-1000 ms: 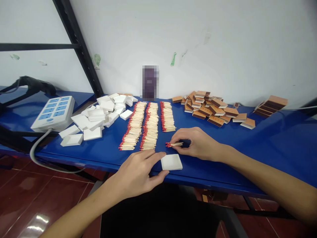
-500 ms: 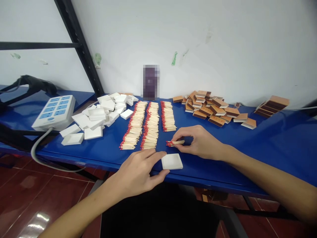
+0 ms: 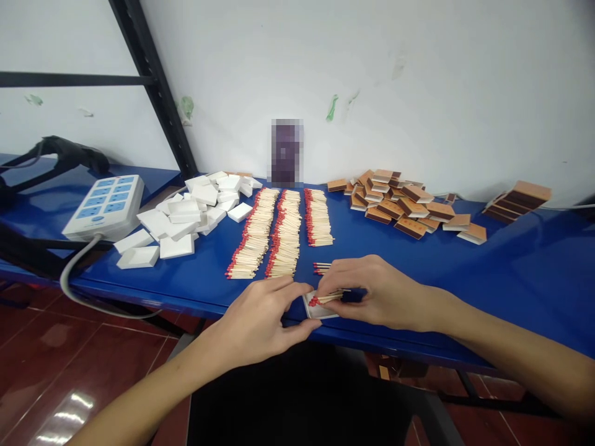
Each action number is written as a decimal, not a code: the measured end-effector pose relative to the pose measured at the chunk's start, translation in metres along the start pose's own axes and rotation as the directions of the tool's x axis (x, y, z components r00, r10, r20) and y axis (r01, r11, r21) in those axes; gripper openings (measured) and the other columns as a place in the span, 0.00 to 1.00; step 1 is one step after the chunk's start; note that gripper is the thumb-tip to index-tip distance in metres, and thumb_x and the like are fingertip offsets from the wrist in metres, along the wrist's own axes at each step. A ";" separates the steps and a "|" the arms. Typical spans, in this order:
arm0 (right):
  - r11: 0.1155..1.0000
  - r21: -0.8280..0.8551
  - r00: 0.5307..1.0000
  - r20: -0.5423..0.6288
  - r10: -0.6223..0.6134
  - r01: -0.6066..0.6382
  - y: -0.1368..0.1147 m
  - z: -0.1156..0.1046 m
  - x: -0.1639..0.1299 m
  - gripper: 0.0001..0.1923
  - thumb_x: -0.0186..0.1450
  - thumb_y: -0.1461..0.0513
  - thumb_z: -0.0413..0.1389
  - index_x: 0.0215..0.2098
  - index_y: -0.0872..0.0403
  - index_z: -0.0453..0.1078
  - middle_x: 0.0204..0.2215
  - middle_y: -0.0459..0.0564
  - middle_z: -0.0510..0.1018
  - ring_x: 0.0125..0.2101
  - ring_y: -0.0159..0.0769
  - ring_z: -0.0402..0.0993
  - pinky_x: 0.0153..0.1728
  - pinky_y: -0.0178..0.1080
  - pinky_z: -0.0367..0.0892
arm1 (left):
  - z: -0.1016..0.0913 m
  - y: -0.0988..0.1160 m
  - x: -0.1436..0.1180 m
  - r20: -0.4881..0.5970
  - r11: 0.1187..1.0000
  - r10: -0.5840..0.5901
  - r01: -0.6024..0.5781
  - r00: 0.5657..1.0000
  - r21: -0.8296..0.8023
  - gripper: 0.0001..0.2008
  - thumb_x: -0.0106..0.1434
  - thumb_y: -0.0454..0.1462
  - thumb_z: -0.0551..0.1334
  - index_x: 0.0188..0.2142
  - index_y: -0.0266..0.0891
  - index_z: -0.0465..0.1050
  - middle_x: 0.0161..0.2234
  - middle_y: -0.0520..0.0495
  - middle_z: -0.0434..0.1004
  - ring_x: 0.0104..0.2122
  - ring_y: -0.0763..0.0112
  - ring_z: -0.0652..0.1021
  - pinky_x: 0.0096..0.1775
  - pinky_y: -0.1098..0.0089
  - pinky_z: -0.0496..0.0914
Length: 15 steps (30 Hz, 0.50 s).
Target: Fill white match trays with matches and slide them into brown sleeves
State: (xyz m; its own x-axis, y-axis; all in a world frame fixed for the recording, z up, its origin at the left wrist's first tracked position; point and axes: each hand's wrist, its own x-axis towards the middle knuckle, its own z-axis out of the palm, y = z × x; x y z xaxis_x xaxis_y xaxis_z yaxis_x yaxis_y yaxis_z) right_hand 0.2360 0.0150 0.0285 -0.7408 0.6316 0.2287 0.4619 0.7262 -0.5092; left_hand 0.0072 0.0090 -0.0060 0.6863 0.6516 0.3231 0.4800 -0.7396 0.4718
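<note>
My left hand (image 3: 267, 313) grips the left end of a white matchbox tray (image 3: 312, 310) between thumb and fingers, near the front edge of the table. Pinched in my right hand (image 3: 372, 294) is a small bunch of red-tipped matches (image 3: 328, 298), held over the tray; the hand hides part of the tray. A few loose matches (image 3: 321, 267) lie on the table just behind the right hand's fingers. Farther back, rows of matches (image 3: 284, 235) run away from me, their red heads facing left.
White trays (image 3: 179, 214) are heaped at the left, beside a power strip (image 3: 105, 207). Brown matchbox sleeves (image 3: 402, 204) form a pile at the back right, with a stack of sleeves (image 3: 518, 201) farther right. A pixelated dark object (image 3: 286, 153) stands at the wall.
My right hand has lifted a bunch of matches from the table and brought it nearer, over the tray. A few matches stay behind. The left hand still grips the tray.
</note>
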 end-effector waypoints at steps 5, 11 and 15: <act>0.999 -0.020 0.999 0.033 -0.032 0.033 0.001 0.001 -0.001 0.06 0.67 0.62 0.57 0.39 0.54 0.76 0.34 0.48 0.81 0.34 0.32 0.74 0.34 0.34 0.67 | 0.000 0.000 0.000 0.013 1.000 -0.021 0.021 1.000 -0.009 0.12 0.66 0.43 0.62 0.46 0.41 0.72 0.33 0.52 0.71 0.31 0.71 0.73 0.33 0.71 0.65; 0.999 0.013 0.999 0.031 -0.034 0.034 0.002 -0.003 -0.002 0.08 0.68 0.59 0.57 0.41 0.54 0.77 0.33 0.47 0.81 0.32 0.31 0.75 0.36 0.34 0.69 | -0.001 0.000 -0.001 -0.003 1.000 -0.010 0.010 1.000 -0.011 0.12 0.66 0.43 0.62 0.47 0.40 0.73 0.31 0.52 0.71 0.30 0.72 0.72 0.32 0.71 0.64; 0.999 0.018 0.998 0.039 -0.039 0.038 0.002 -0.005 -0.002 0.07 0.69 0.62 0.56 0.39 0.54 0.76 0.33 0.47 0.81 0.32 0.30 0.75 0.37 0.35 0.69 | 0.000 0.000 -0.001 -0.015 1.000 -0.008 0.008 1.000 0.005 0.13 0.66 0.43 0.62 0.48 0.41 0.73 0.28 0.54 0.69 0.26 0.72 0.70 0.30 0.72 0.64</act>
State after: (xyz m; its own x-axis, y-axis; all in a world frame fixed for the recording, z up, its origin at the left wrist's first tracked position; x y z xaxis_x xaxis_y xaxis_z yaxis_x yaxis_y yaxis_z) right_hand 0.2407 0.0161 0.0314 -0.7770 0.5914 0.2156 0.4242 0.7449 -0.5150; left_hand 0.0063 0.0089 -0.0062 0.6742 0.6599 0.3316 0.4882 -0.7352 0.4703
